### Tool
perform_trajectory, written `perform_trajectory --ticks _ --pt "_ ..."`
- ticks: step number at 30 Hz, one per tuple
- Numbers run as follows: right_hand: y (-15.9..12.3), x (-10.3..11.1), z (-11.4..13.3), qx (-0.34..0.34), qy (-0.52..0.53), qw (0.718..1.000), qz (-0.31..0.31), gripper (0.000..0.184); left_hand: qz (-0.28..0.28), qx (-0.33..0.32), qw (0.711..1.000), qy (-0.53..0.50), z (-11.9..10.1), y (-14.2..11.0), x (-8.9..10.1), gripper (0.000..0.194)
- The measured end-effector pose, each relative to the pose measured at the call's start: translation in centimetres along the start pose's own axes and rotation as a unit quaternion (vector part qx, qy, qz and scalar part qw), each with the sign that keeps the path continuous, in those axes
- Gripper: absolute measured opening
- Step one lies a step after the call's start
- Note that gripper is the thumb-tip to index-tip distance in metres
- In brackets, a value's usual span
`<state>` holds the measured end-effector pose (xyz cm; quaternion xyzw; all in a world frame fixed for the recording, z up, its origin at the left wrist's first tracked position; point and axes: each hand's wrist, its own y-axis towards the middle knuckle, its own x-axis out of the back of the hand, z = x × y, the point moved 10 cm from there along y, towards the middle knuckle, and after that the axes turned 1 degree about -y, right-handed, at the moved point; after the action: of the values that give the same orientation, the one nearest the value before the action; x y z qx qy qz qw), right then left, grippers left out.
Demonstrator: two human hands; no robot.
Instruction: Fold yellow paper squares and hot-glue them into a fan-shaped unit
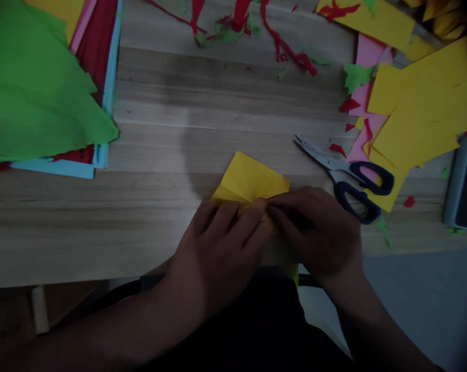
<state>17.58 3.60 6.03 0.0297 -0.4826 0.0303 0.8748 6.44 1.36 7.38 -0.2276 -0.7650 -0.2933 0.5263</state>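
A creased square of yellow paper (251,175) lies near the front edge of the table, its fold lines meeting about the middle. Across its near half rests my left hand (221,243), fingers bent and pressing the sheet down. My right hand (314,227) pinches the paper at its right side, thumb and index finger together, close to the left fingertips. The near part of the sheet is hidden under both hands. Just beyond my right hand lies a pair of scissors (336,173) with dark blue handles, blades slightly parted and pointing away to the left.
Green crepe paper (35,88) covers red and light blue sheets (109,93) at the left. Yellow sheets (423,103) and pink paper (363,103) lie at the right, beside a dark-faced device (464,186). Red and green scraps (233,28) are scattered at the back.
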Motion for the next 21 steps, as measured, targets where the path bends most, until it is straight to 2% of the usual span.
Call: perform_trajectory --ticks 7,13,17,21 --pt "-0.5 -0.1 0.2 0.08 -0.023 0.996 -0.018 0.016 -0.017 0.006 1.0 -0.009 0.5 0.4 0.3 0.011" --pt "-1.4 -0.9 0.6 0.139 -0.118 0.981 0.062 0.033 -0.011 0.013 0.999 -0.027 0.8 0.1 0.0 0.014" --pt "-1.7 -0.5 1.2 0.183 -0.183 0.964 0.066 0.035 -0.017 0.017 0.999 -0.048 1.3 0.0 -0.1 0.016" --pt "-1.9 -0.2 0.6 0.168 -0.172 0.967 0.081 0.041 -0.018 0.016 0.998 -0.059 1.5 -0.3 0.0 0.017"
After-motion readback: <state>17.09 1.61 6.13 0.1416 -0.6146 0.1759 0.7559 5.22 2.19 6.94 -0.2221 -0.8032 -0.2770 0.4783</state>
